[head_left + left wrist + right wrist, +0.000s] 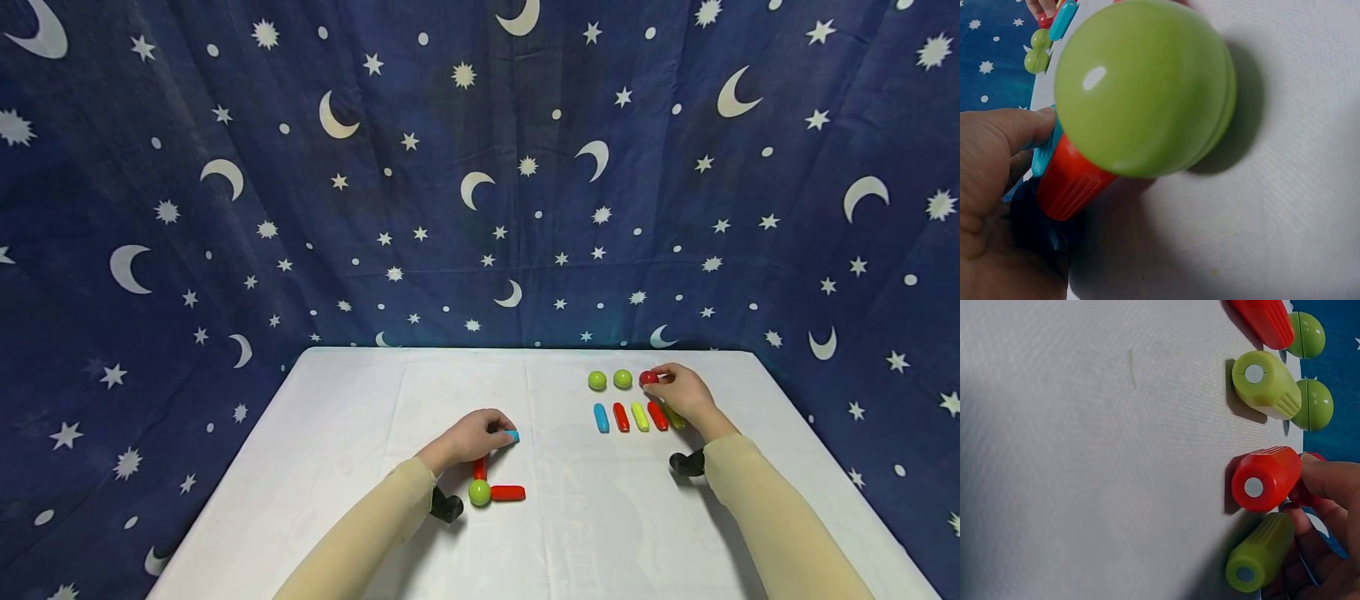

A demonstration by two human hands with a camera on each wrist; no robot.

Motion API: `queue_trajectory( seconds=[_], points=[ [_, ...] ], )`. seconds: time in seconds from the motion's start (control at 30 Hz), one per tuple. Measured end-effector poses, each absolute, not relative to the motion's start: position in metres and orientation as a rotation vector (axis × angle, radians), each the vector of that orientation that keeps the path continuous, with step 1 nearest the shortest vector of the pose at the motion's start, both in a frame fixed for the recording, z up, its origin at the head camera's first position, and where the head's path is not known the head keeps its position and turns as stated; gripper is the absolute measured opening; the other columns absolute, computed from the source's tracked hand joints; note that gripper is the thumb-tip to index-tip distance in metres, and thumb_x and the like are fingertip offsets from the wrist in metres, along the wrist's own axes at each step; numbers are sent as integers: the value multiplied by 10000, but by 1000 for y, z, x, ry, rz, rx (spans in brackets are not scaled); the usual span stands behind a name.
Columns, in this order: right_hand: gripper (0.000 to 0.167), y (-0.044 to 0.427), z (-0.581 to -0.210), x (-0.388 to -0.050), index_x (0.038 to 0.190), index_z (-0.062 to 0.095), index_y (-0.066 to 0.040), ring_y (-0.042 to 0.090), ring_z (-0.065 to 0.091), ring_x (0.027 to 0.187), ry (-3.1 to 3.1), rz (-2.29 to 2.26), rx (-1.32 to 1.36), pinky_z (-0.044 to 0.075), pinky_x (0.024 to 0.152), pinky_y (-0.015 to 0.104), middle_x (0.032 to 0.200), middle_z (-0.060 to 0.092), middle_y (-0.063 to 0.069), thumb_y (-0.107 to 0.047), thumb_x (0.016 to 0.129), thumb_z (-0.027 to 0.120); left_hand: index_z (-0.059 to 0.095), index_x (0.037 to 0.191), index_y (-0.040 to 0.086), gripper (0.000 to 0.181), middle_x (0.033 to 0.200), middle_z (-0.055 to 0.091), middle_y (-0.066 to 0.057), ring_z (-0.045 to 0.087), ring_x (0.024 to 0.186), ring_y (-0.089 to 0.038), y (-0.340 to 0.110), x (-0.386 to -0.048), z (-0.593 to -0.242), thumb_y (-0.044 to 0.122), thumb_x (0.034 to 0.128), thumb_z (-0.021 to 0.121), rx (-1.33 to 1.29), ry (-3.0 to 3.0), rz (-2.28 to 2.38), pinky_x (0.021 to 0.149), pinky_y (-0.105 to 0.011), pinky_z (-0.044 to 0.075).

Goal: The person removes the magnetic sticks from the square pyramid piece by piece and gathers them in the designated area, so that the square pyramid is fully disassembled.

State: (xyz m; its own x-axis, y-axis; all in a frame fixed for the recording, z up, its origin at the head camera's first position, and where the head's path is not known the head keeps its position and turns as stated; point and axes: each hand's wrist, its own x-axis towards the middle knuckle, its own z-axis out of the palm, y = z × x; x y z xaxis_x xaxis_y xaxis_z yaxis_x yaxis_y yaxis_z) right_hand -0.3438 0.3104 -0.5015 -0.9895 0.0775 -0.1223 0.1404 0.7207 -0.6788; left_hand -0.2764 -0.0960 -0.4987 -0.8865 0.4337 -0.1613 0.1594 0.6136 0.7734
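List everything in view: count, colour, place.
Green balls: 3, green, two far right, one central.
Red ball: 1, red, beside that pair.
Red sticks: 4, red, two central, two in right row.
Blue sticks: 2, blue, one in row, one held.
Yellow sticks: 2, yellow, in row.
Dark shape: 1, dark, by held stick, unclear.
Table: 1, white, below.
Curtain: 1, blue, behind.
Wrist cameras: 2, black, at wrists.
Sleeves: 2, cream, forearms.
Left hand: 1, pinching blue stick.
Right hand: 1, pinching red ball.
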Motion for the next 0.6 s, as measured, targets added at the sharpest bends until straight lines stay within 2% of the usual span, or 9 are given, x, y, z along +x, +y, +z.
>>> queue_trajectory(
  seconds=[0.43,0.6],
  points=[
    [611,311,-501,-345,1437,440,78,449,508,1133,2828,-1135,188,442,1029,588,1313,507,330,-228,970,689,712,1074,163,111,1006,608,32,559,907,-179,-95,-277,-500,243,1004,681,477,2511,1160,820,-353,480],
    [642,309,-500,-344,1452,429,72,456,499,1151,2819,-1139,200,431,1040,593,1337,494,337,-242,960,697,707,1157,133,196,1027,615,28,560,942,-173,-97,-277,-498,246,999,685,507,2524,1155,882,-364,474]
  ],
)
